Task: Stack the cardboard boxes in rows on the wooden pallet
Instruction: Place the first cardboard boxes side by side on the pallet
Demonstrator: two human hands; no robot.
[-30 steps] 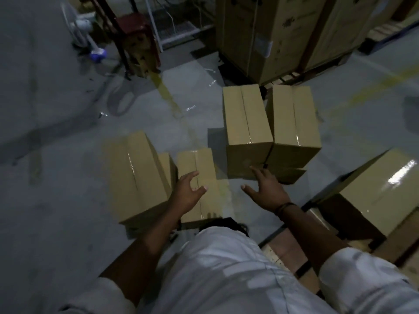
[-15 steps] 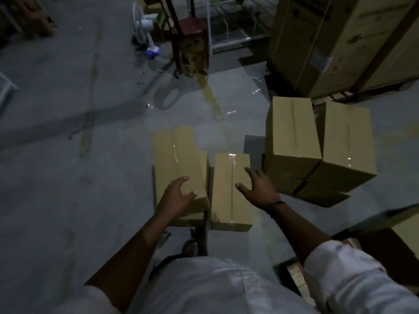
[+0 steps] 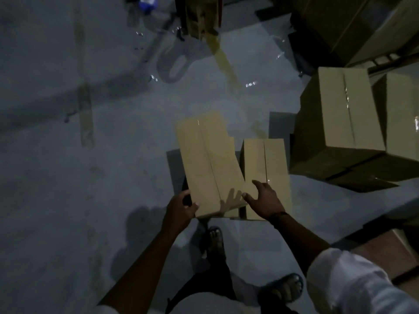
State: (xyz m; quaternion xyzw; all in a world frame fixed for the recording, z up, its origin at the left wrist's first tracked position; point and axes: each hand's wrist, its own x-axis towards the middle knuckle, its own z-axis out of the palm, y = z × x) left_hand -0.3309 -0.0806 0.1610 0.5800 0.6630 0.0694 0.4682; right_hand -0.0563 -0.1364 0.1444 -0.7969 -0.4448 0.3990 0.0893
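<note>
A tan, taped cardboard box [image 3: 208, 164] lies on top of other boxes on the grey floor, just ahead of my feet. My left hand [image 3: 181, 209] grips its near left corner, thumb on top and fingers round the edge. With fingers spread and straight, my right hand [image 3: 265, 200] touches the box's near right edge. It partly covers a lower box [image 3: 265, 164] lying beside it. A brown wooden surface [image 3: 381, 250] at the lower right looks like part of the pallet; most of it is out of view.
Two more tan boxes [image 3: 340, 114] sit stacked on others at the right. Large cartons [image 3: 362, 23] stand at the top right. A stand's legs [image 3: 199, 19] and a blue fan base [image 3: 147, 2] are at the top. My sandalled feet [image 3: 215, 241] are below the boxes.
I have come closer to the two left boxes. My left hand slid to the upper box's near left corner and took hold; my right hand moved from the lower box to the upper box's edge.
</note>
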